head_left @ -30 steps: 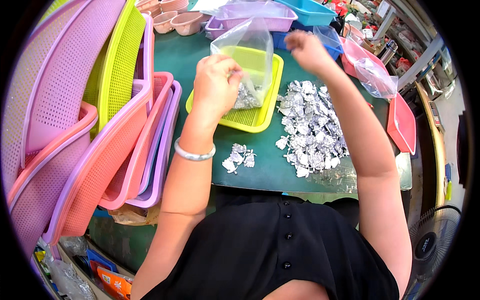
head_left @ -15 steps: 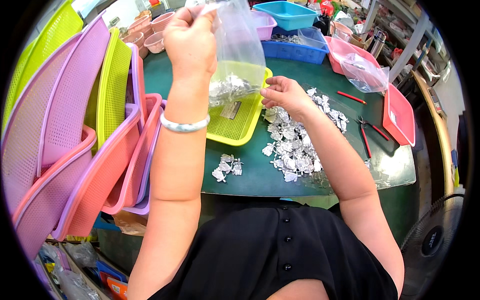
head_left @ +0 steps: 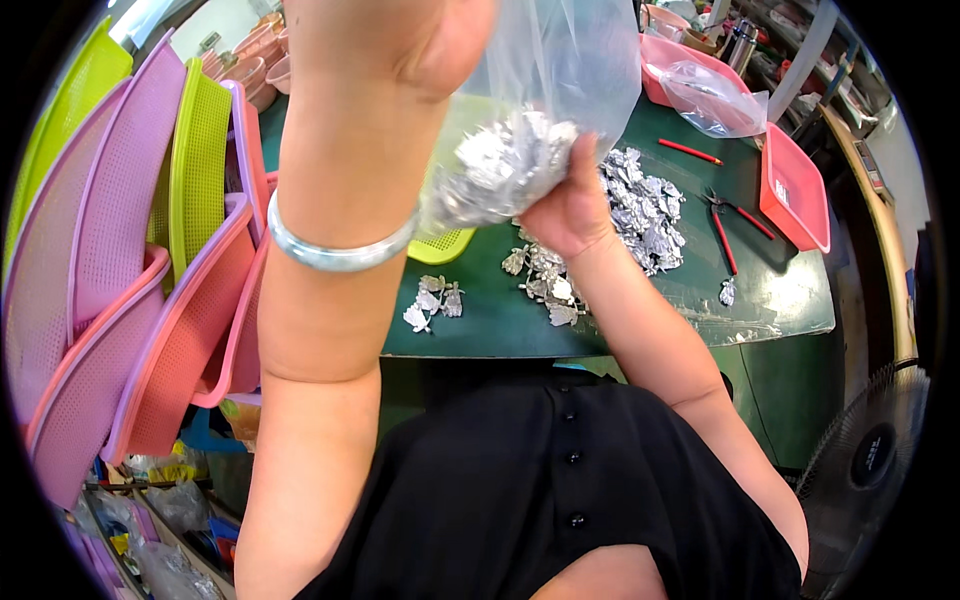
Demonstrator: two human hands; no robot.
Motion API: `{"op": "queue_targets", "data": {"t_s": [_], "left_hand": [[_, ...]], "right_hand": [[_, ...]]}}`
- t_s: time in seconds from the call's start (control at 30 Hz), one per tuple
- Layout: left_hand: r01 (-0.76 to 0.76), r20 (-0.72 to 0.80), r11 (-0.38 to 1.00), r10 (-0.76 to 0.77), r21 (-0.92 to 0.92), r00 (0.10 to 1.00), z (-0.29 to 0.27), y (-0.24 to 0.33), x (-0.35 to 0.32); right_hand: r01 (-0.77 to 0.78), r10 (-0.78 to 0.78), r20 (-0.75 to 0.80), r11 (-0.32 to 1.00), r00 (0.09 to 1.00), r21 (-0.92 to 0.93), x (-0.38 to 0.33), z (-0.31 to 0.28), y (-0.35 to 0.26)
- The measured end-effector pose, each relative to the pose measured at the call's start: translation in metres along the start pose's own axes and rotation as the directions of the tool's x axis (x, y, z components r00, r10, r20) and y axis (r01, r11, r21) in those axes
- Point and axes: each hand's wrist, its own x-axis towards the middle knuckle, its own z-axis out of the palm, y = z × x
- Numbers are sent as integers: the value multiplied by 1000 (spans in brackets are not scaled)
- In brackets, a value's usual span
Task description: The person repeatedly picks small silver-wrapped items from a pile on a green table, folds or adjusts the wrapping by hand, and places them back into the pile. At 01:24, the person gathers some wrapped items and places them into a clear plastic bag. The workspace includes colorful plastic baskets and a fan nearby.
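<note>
A clear plastic bag [head_left: 560, 60] hangs high in front of me, with silvery metal pieces [head_left: 515, 155] bunched in its bottom. My left hand [head_left: 400, 45] is raised at the top edge, closed on the bag's upper part; its fingertips are out of the picture. Lower down, my right hand [head_left: 570, 210] grips the bag's bottom corner, thumb in front and the other fingers hidden behind the plastic. Beneath the bag, a lime-green basket [head_left: 440, 247] is mostly covered. A pile of similar leaf-like metal pieces [head_left: 645, 215] lies right of it, and a small cluster [head_left: 433, 302] nearer me.
Red-handled pliers [head_left: 722, 235], a red pencil-like stick [head_left: 690, 151] and a pink tray [head_left: 795, 190] are on the table's right side. A larger pink tub [head_left: 690, 68] stands behind. Stacked colourful baskets [head_left: 130, 200] crowd the left. A fan [head_left: 872, 455] stands at lower right.
The bag has come closer and its metal pieces now bunch in the bottom. My left hand has risen nearer the camera; my right hand has moved from the bag's edge to cup its bottom corner.
</note>
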Motion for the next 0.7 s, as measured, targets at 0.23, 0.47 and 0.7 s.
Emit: {"op": "queue_targets", "data": {"t_s": [0.23, 0.47, 0.7], "left_hand": [[136, -346, 641, 214, 756, 913, -22, -9, -119], [341, -324, -120, -697, 932, 640, 8, -81, -236], [291, -462, -359, -650, 886, 604, -4, -138, -202]], "right_hand": [[218, -187, -353, 974, 917, 52, -18, -27, -49], [247, -240, -58, 936, 969, 252, -59, -66, -98], [335, -313, -149, 930, 938, 154, -87, -68, -107]]}}
